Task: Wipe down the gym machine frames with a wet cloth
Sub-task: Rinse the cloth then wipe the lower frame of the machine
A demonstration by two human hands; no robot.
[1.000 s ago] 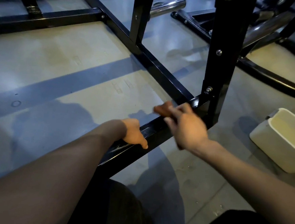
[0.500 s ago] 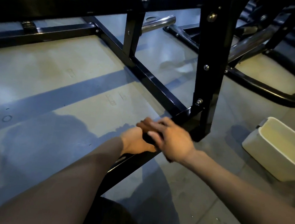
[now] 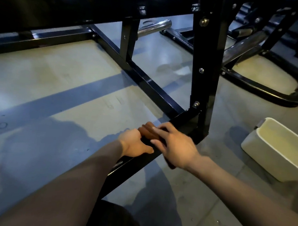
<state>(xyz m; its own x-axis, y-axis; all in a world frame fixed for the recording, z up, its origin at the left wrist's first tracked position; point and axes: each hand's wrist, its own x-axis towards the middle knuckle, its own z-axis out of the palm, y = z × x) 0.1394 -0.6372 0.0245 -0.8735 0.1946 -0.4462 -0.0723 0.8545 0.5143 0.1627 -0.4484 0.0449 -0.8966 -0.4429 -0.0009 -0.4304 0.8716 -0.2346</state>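
Observation:
A black gym machine frame stands on the floor; its low floor bar (image 3: pixel 131 166) runs from bottom centre up to a corner under a bolted upright post (image 3: pixel 205 63). My left hand (image 3: pixel 133 143) grips this bar, thumb on the near side. Just right of it, my right hand (image 3: pixel 175 147) holds a brown cloth (image 3: pixel 148 130) wrapped over the bar, fingers laid across it. Part of the cloth is hidden under my palm, and a bit shows below my wrist.
A white rectangular tub (image 3: pixel 266 154) sits on the floor at the right. A second floor bar (image 3: pixel 147 78) runs back from the corner. A chrome tube (image 3: pixel 155 27) and another machine's curved black base (image 3: pixel 271 94) lie behind. Grey floor spreads to the left.
My right hand has slid the cloth along the bar from near the corner towards my left hand. The left hand keeps its hold. The view has tilted up.

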